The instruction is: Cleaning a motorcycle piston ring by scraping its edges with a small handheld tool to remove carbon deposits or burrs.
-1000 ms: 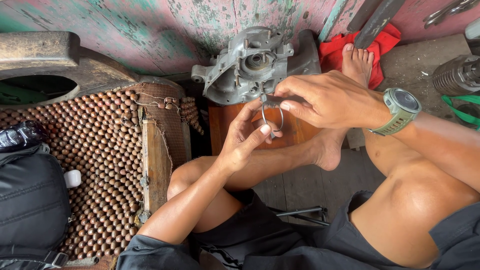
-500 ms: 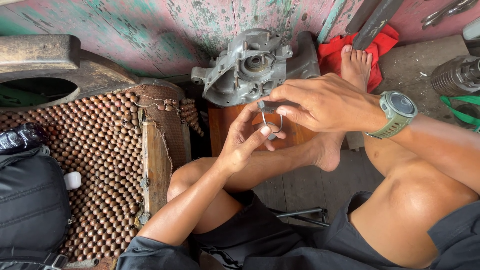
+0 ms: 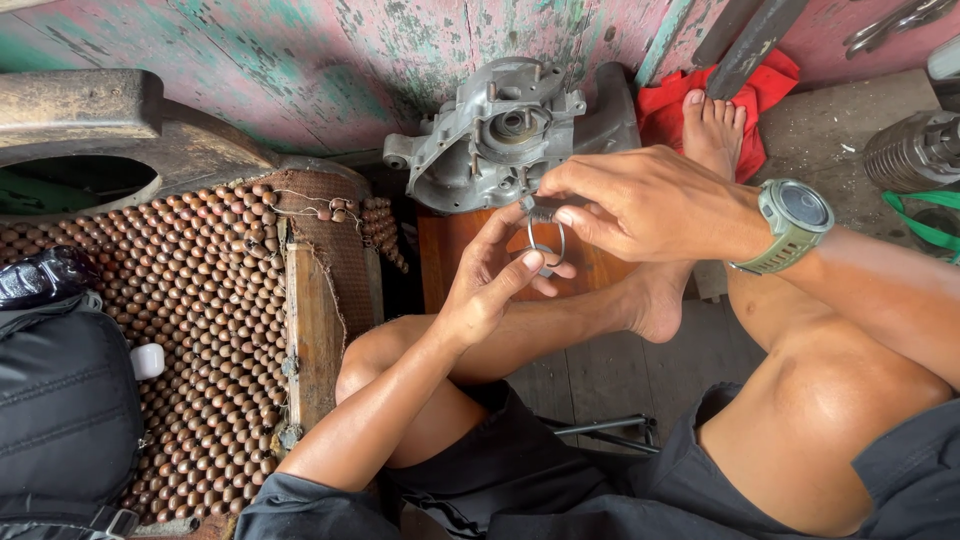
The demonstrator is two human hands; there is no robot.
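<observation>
Peeling pink-and-green paint covers the far wall point(image 3: 300, 60), and below it a grey metal engine casing point(image 3: 500, 135) sits on a brown wooden block point(image 3: 450, 250). Just in front of the casing, the right hand point(image 3: 650, 205) pinches a small dark part point(image 3: 541, 212) between thumb and fingertips, and a thin metal ring point(image 3: 545, 243) hangs beneath it. The left hand point(image 3: 490, 285) (palm up, fingers loosely curled) presses a fingertip to the ring's lower edge. A green wristwatch point(image 3: 795, 225) sits on the right wrist. To the left lies a beaded seat mat point(image 3: 200, 320), with a black bag point(image 3: 60, 420) at the near left. A red cloth point(image 3: 700, 100) lies at the far right.
</observation>
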